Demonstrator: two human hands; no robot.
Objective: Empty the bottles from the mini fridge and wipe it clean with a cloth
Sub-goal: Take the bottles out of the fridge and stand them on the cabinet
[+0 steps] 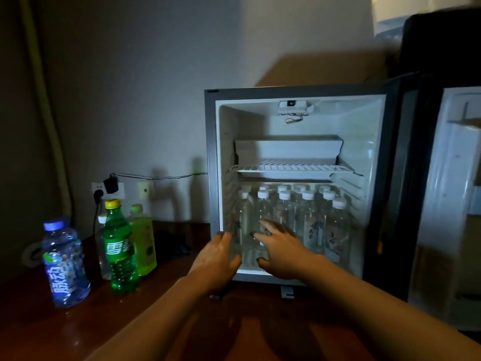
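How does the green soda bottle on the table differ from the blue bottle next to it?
The green soda bottle is slimmer and taller, with a yellow cap; the blue bottle is squatter and wider, with a blue cap. The green one stands farther back, beside other bottles; the blue one stands nearer the camera, apart. Both stand upright, capped, on the wooden table, outside the fridge.

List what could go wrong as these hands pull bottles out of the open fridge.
The clear white-capped water bottles stand tightly packed, so pulling one could topple its neighbours. The left hand and right hand reach for the front-left bottles together and may collide. Setting bottles beside the green soda bottle on the wooden table could knock it over.
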